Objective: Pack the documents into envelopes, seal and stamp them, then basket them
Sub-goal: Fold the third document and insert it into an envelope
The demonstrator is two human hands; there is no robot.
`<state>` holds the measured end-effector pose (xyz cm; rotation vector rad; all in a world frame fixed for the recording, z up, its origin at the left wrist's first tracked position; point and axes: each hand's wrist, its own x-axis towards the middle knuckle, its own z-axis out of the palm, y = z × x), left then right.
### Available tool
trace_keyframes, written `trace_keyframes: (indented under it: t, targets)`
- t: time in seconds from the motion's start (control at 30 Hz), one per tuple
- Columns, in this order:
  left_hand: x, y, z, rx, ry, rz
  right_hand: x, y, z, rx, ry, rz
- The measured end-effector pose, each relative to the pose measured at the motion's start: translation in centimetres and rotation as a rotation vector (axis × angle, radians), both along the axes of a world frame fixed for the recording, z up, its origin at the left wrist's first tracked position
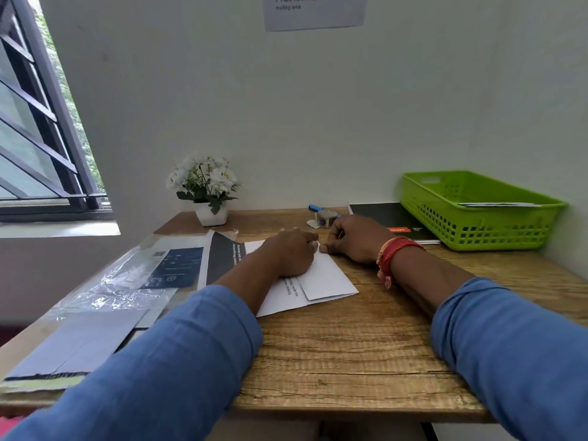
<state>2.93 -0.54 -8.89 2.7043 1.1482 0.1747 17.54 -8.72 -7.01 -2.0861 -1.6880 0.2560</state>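
A person in rolled blue sleeves worked at a wood-grain desk (366, 361), both hands meeting over a white paper envelope (327, 278) that lay flat near the desk's middle. The left hand (294, 254) rested palm-down on the envelope, its fingers curled at the far corner; whether they pinched the paper could not be told. The right hand (356, 238), with a red thread band (393, 253) at the wrist, had its fingers curled and its thumb tip pressed down at the envelope's far corner. A white printed sheet (280, 297) showed beneath the envelope, its small black lines of text too blurred to read. To the left lay a stack of dark blue and white printed leaflets (178, 265) under a crinkled clear plastic sleeve (111, 288), their lettering illegible. At the back right stood a lime-green perforated plastic basket (477, 218) with white papers inside, partly atop a black booklet (391, 218) bearing an orange label whose wording could not be made out. Just beyond the hands sat a small grey stamp (324, 217) and a blue pen (316, 207). A white pot of white artificial flowers (205, 189) stood by the wall, where a taped notice (313, 9) read in part "Place the envelope in the pending mailing area."
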Motion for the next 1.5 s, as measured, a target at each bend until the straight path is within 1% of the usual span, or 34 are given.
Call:
trace_keyframes:
  t: [0.1,0.3,0.4,0.5,0.57,0.7,0.77,0.8,0.87,0.9,0.97,1.03,1.1,1.17,1.27,1.33,1.43,1.5]
  targets:
    - [0.0,0.1,-0.3,0.021,0.053,0.011,0.0,-0.4,0.9,-0.084,-0.003,0.026]
    - [0.0,0.4,-0.9,0.048,0.076,0.027,0.2,-1.8,2.5,-0.281,-0.067,0.094]
    - [0.0,0.1,-0.7,0.047,0.072,0.030,0.2,-2.8,3.2,-0.386,-0.090,0.131]
    - [-0.1,-0.1,-0.7,0.043,0.063,0.038,0.1,-3.5,3.9,-0.511,-0.054,0.161]
    - [-0.1,0.0,-0.8,0.044,0.058,0.037,0.0,-3.8,4.3,-0.586,-0.069,0.181]
    - [0.0,0.3,-1.0,0.043,0.057,0.042,0.2,-4.3,4.8,-0.665,-0.073,0.216]
    - [0.0,0.1,-0.9,0.041,0.057,0.038,0.9,-4.4,4.5,-0.623,0.014,0.220]
    - [0.0,0.1,-0.9,0.041,0.051,0.036,1.3,-4.4,4.1,-0.560,0.094,0.204]
    - [-0.1,0.0,-0.9,0.034,0.034,0.033,2.0,-4.3,3.3,-0.365,0.215,0.164]
    - [-0.1,0.1,-1.0,0.033,0.025,0.031,2.2,-4.3,2.9,-0.271,0.211,0.165]
    - [-0.1,0.3,-1.1,0.039,0.016,0.028,2.0,-4.1,2.4,-0.187,0.115,0.208]
    - [-0.1,0.6,-1.2,0.041,0.019,0.035,1.4,-3.5,2.1,-0.214,-0.016,0.226]
    - [0.0,0.7,-1.2,0.040,0.028,0.043,0.7,-2.5,1.8,-0.250,-0.167,0.197]
    - [0.0,0.6,-1.2,0.041,0.031,0.041,-0.1,-1.4,1.6,-0.270,-0.261,0.150]
    - [0.0,0.5,-1.1,0.031,0.028,0.035,-1.2,-0.2,1.7,-0.243,-0.340,0.122]
    - [-0.1,0.4,-1.0,0.028,0.013,0.038,-1.5,0.7,1.7,-0.224,-0.360,0.099]
    - [-0.4,-0.1,-0.9,0.021,-0.044,0.071,-1.7,2.7,0.9,-0.197,-0.403,0.076]
    - [-0.5,-0.4,-0.7,0.016,-0.085,0.075,-1.6,3.9,0.2,-0.143,-0.423,0.074]
